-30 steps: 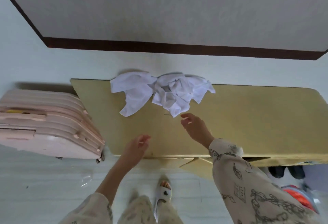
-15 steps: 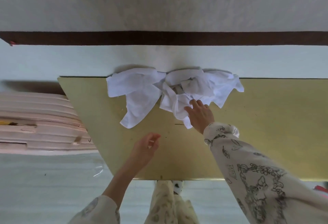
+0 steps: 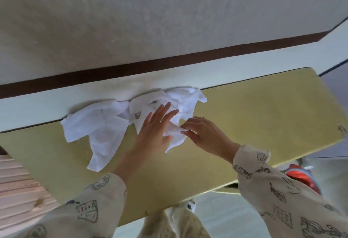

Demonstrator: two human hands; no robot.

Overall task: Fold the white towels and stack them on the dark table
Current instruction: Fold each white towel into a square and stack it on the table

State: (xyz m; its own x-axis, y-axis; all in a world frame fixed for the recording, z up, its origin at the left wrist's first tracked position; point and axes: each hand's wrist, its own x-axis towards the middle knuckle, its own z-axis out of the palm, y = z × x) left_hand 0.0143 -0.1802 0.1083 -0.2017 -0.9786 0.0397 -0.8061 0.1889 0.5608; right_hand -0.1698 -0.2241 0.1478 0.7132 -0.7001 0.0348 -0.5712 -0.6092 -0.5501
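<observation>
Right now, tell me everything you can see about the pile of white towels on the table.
The white towels lie in a crumpled, unfolded heap at the far edge of the yellowish table, against the wall. They look like thin, soft cloth, wrinkled, with loose corners trailing toward the near side. How many there are I cannot tell. The left hand rests flat on the heap with fingers spread; the right hand pinches a fold at its near right side.

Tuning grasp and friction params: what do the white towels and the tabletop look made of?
White towels: thin, soft woven cloth, matte; they crumple and look slightly sheer. Tabletop: hard, smooth, yellowish-olive panel, probably laminate or painted board; flat with a faint sheen and a thin, crisp edge.
</observation>
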